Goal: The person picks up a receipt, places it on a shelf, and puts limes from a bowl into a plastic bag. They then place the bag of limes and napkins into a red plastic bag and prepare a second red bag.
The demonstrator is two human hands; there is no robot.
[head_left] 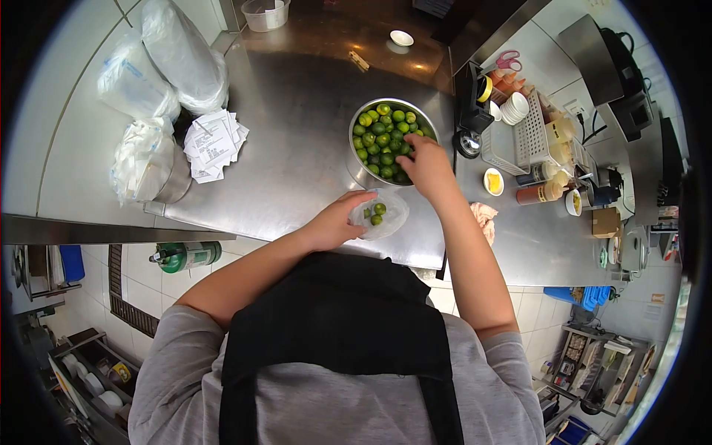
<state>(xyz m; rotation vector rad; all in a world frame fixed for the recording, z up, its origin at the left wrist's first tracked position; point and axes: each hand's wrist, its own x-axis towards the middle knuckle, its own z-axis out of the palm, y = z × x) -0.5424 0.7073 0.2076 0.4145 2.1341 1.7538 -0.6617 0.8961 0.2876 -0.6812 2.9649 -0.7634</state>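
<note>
A round steel bowl full of small green limes stands on the metal counter. My right hand reaches over the bowl's right side. Its thumb and fingers are apart and touch the limes; the undersides of the fingers are hidden. Just in front of the bowl, my left hand grips the edge of a clear plastic bag. A few limes lie inside the bag, which rests low over the counter's front edge.
Receipts are stacked at left beside plastic-wrapped bundles. A plastic basket, sauce bottles and a small dish with something yellow stand at right. A white dish sits at the back. A folded cloth lies beside my right forearm.
</note>
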